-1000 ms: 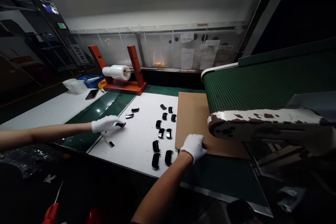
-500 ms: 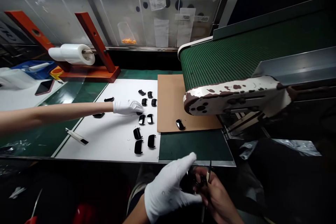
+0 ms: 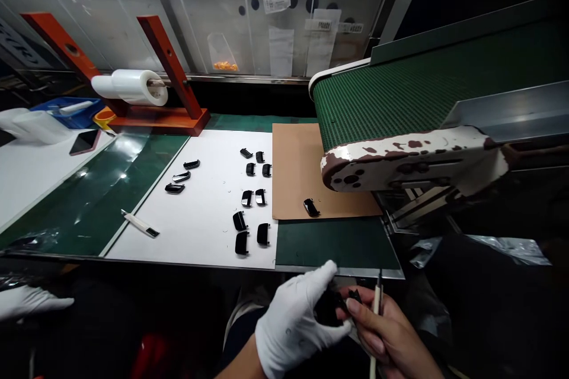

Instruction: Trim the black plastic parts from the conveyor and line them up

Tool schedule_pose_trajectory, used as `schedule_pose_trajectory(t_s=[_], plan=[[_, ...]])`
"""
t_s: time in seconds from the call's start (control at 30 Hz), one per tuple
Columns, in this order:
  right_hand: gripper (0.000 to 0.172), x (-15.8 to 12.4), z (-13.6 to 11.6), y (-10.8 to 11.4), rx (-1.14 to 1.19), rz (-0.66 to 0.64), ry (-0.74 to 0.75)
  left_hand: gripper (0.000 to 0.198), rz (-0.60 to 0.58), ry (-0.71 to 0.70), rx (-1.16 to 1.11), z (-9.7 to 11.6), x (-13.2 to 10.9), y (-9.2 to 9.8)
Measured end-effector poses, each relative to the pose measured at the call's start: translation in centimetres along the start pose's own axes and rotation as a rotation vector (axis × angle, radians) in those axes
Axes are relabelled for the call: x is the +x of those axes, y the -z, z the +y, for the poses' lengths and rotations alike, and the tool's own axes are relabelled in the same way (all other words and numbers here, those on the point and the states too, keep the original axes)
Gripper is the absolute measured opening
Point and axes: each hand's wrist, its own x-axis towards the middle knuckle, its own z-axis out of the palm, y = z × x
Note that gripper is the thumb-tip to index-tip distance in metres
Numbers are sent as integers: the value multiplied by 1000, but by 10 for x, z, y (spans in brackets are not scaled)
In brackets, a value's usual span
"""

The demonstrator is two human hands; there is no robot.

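Observation:
My left hand [image 3: 297,320], in a white glove, is closed around a dark black plastic part [image 3: 326,307] at the lower middle, below the table edge. My bare right hand [image 3: 384,331] grips a slim craft knife [image 3: 377,325] with a pale handle, its dark tip pointing up. The thumb and forefinger of that hand also press at the black part's right side. Much of the part lies hidden in shadow and behind the fingers. Beyond my hands, several glossy black parts [image 3: 263,234] lie on a white sheet [image 3: 200,219].
One black part [image 3: 311,207] sits on brown cardboard [image 3: 293,160] below a green conveyor [image 3: 400,106]. Another white-handled knife [image 3: 140,224] lies on the sheet's left side. A film roll [image 3: 137,87] hangs on an orange stand [image 3: 178,124]. A co-worker's gloved hand [image 3: 33,302] is at lower left.
The co-worker's gloved hand has withdrawn from the sheet to the lower left; the black part beneath it is gone from there. The knife in my right hand has shifted right and stands more visible.

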Motion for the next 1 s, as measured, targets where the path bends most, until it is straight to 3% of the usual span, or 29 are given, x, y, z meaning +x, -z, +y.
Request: schedule_pose_trajectory(t_s=[0.13,0.33,0.53,0.67,0.83,1.0], plan=[[45,3,13,4,129,18,-98,79,3,111,-34,-4,-19,-18],[34,7,15,20,33,14,-99,81,-57,57,-77,-18,-26,-32],[37,15,22,21,174,-172,-137,79,-47,67,-130,-6,-26,-23],[53,25,39,9,197,-232,-123,53,-138,52,-249,11,-12,-8],[52,35,22,7,42,-136,-19,56,-222,109,-47,0,6,-3],[27,28,-1,1,-334,108,113,27,-403,177,82,-15,15,-23]])
